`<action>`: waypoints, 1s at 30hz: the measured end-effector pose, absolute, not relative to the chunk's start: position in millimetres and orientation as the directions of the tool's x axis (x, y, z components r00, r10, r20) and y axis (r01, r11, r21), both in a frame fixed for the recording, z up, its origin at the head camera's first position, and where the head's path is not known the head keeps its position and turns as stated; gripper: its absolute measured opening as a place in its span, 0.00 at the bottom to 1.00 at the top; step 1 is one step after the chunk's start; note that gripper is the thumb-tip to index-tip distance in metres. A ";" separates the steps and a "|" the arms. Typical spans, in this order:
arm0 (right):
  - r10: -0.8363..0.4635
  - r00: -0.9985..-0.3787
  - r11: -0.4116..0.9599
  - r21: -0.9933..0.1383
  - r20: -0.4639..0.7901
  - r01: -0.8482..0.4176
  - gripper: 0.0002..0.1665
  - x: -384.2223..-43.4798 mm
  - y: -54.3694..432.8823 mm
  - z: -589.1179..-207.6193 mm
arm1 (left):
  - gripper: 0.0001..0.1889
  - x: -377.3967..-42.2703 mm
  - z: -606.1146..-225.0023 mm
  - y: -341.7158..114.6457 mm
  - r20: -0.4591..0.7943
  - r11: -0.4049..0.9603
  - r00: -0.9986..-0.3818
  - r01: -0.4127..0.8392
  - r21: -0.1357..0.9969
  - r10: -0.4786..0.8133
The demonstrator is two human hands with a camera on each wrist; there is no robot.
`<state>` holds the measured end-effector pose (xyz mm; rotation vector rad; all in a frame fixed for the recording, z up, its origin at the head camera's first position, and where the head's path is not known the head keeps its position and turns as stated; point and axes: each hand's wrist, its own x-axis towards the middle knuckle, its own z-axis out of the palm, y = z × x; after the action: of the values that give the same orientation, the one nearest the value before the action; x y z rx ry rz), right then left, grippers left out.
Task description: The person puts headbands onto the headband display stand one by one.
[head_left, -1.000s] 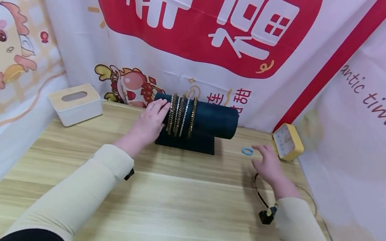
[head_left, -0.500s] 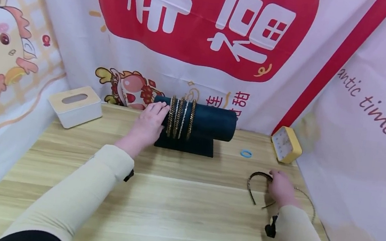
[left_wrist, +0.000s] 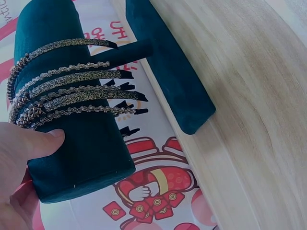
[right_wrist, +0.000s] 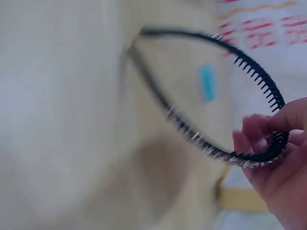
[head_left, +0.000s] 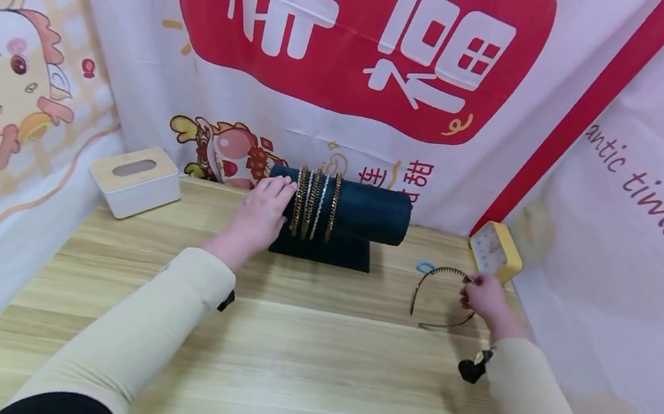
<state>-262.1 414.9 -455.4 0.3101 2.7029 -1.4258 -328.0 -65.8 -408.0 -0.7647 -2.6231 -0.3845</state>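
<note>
My left hand (head_left: 262, 208) grips the left end of a dark green velvet headband display stand (head_left: 372, 212), thumb lying on the roll (left_wrist: 91, 153) in the left wrist view. Several gold and silver headbands (left_wrist: 79, 76) sit side by side around that roll, near my thumb. At the right, above the table, my right hand (head_left: 484, 297) pinches a black toothed headband (right_wrist: 259, 72) between thumb and fingers. Its outer side carries shiny beads, and its two ends point left. Beyond the held headband a light-blue ring (head_left: 425, 267) lies on the table.
A yellow-framed clock (head_left: 496, 250) stands at the back right, just behind my right hand. At the back left is a white tissue box (head_left: 136, 185) with a wooden lid. Printed cloth (head_left: 354, 42) walls the wooden table (head_left: 310, 372) at the back and sides.
My right hand moves from beside the blue ring to the headband at right, pinches and lifts it. A thin curved band right of the wrist no longer shows. My left hand stays put.
</note>
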 end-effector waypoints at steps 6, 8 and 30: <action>0.071 -0.969 0.231 -0.941 -0.237 0.247 0.15 -274.8 391.9 -402.0 | 0.33 -327.2 -408.4 -65.8 0.421 0.815 -0.786 0.556 0.163 0.452; 0.057 -0.964 0.147 -0.953 -0.258 0.264 0.17 -276.1 381.1 -391.1 | 0.33 -326.9 -408.9 -65.3 0.417 0.816 -0.789 0.554 0.164 0.452; 0.307 -0.944 -0.281 -0.959 -0.121 0.031 0.13 -303.3 283.7 -357.7 | 0.33 -325.1 -426.6 -67.7 0.527 0.793 -0.727 0.590 0.151 0.441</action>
<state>-303.3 283.7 -357.7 0.4752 1.9756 -2.6219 -325.1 -67.7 -426.6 -0.7702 -2.5078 -0.4268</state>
